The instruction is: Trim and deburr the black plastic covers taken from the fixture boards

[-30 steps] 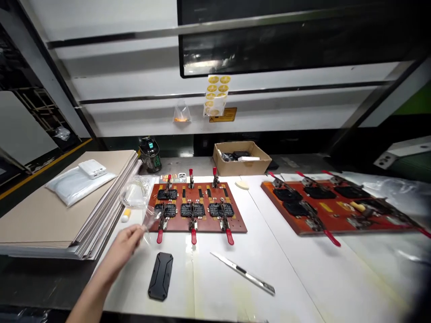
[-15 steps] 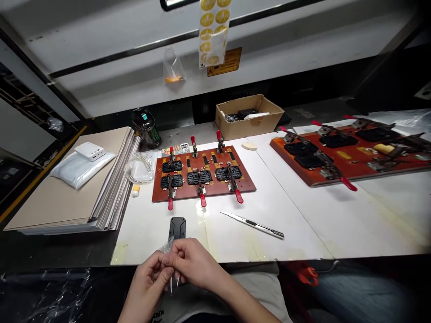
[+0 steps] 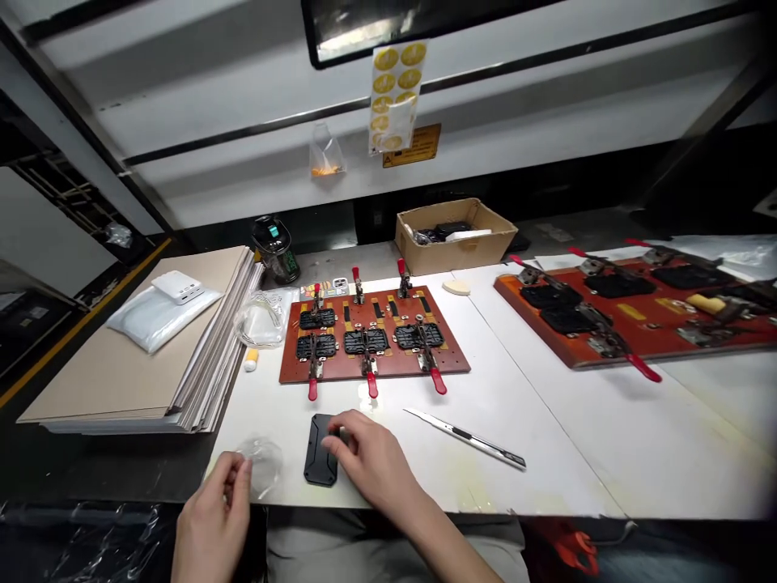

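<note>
Up close, a person's left hand (image 3: 212, 518) curled loosely at a scrap of clear plastic film (image 3: 262, 467), its grip impossible to tell, while the right hand (image 3: 371, 457) lay half-curled, fingers over a black case (image 3: 320, 457), its hold also unclear, on a white table (image 3: 546, 461). Just beyond sat a utility knife (image 3: 467, 439) and a board with red clamps (image 3: 373, 336).

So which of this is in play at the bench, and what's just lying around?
In play: right hand on the black casing; left hand by the clear film; probably the red clamp board.
Lying about: utility knife, cardboard box, card stack.
</note>
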### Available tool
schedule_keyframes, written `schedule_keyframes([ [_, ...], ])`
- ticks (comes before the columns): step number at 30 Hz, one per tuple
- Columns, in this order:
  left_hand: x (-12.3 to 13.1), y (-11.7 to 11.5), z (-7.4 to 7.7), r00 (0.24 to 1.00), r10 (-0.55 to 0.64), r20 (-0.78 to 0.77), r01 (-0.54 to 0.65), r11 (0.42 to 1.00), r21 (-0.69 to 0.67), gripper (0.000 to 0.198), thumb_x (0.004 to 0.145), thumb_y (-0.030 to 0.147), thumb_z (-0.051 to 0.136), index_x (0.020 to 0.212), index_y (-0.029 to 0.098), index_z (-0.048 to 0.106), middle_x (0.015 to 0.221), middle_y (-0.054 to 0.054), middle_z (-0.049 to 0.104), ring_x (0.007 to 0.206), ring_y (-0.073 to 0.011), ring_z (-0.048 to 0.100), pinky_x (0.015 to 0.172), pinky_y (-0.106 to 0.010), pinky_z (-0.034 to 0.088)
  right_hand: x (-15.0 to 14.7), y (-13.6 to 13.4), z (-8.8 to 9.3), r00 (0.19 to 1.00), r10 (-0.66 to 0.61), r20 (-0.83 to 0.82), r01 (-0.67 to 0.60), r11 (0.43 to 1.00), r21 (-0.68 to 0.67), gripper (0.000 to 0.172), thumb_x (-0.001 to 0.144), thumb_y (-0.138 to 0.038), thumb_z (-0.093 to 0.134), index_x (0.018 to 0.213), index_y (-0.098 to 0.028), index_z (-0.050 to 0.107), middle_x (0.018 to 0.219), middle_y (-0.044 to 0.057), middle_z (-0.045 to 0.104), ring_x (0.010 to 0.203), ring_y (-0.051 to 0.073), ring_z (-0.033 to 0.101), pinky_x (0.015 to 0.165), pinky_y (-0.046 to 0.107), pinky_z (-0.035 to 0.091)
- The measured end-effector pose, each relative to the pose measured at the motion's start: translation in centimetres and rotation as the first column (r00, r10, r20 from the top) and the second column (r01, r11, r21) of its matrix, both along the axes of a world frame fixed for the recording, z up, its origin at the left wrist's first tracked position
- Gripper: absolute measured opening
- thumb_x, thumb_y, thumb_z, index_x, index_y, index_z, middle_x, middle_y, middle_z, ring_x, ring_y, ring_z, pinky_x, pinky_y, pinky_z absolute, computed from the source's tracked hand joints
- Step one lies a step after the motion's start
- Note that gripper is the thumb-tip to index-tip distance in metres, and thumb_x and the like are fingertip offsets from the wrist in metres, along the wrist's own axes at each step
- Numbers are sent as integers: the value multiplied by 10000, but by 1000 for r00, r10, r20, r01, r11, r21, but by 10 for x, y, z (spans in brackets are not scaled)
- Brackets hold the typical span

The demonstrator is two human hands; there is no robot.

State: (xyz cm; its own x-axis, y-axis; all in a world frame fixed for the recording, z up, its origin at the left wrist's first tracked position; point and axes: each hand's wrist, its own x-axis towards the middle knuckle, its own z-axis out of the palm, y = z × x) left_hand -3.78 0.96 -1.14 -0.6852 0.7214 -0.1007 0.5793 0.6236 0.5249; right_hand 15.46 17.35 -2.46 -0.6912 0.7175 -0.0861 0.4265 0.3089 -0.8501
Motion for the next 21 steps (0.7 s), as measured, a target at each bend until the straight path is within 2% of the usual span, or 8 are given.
schedule_keyframes([
  [2, -8, -6, -5, 997, 71, -16, -72, 997, -9, 336, 943, 575, 454, 865, 279, 594, 715, 31, 635, 655, -172, 601, 651, -255, 425, -16, -4, 5, 980, 39, 198, -71, 985, 158, 502, 887, -338, 731, 1355, -247, 574, 1394, 85, 590, 1040, 269, 677, 809, 331, 499],
  [4, -7, -7, -11, 997, 62, 41, -63, 998, 28, 347, 941, 576, 455, 839, 270, 583, 713, 26, 633, 675, -184, 605, 671, -269, 422, -27, -8, 10, 921, 55, 386, -145, 967, 208, 768, 790, -301, 826, 1467, -209, 476, 1419, 159, 543, 1035, 332, 683, 744, 358, 511],
  [5, -4, -5, -14, 996, 56, 71, -60, 997, 49, 352, 941, 575, 454, 829, 265, 577, 706, 22, 628, 674, -189, 601, 670, -275, 417, -29, -8, 12, 895, 46, 443, -154, 965, 211, 777, 765, -297, 844, 1449, -183, 492, 1351, 171, 574, 981, 339, 693, 700, 357, 502],
  [9, 7, 3, -27, 986, 49, 159, -64, 994, 89, 371, 958, 579, 424, 828, 255, 549, 661, 26, 578, 630, -194, 560, 642, -286, 397, -14, 3, 11, 931, 88, 353, -125, 989, 83, 202, 877, -348, 717, 975, -178, 671, 956, 63, 656, 832, 256, 664, 660, 306, 429],
  [11, 10, 8, -32, 980, 34, 198, -56, 993, 107, 385, 971, 589, 394, 836, 255, 531, 662, 32, 559, 633, -190, 553, 643, -287, 398, -2, 6, 8, 984, 73, 160, -65, 996, -53, 252, 959, -400, 592, 811, -199, 627, 798, 10, 614, 756, 195, 607, 655, 280, 400],
  [15, 20, 20, -35, 960, -37, 278, -13, 984, 176, 395, 989, 592, 350, 854, 257, 511, 664, 39, 510, 622, -183, 535, 626, -287, 401, 2, -19, -5, 978, -170, -120, 143, 968, -208, 313, 979, -490, 522, 904, -211, 643, 774, -10, 567, 699, 158, 530, 663, 265, 396],
  [18, 35, 30, -31, 955, -107, 277, 42, 972, 233, 358, 1003, 549, 366, 877, 255, 526, 753, 21, 537, 701, -180, 545, 699, -298, 413, -8, -42, -18, 988, -94, -123, 68, 977, -204, 285, 945, -424, 572, 781, -194, 611, 736, -10, 550, 680, 148, 505, 644, 264, 361],
  [21, 48, 32, -23, 944, -253, 212, 194, 945, 263, 297, 1025, 464, 369, 937, 253, 559, 898, -15, 596, 833, -189, 568, 776, -312, 399, -12, -45, -24, 983, -82, -166, 6, 911, -413, 339, 923, -464, 590, 726, -190, 556, 646, -27, 506, 627, 140, 502, 600, 254, 353],
])
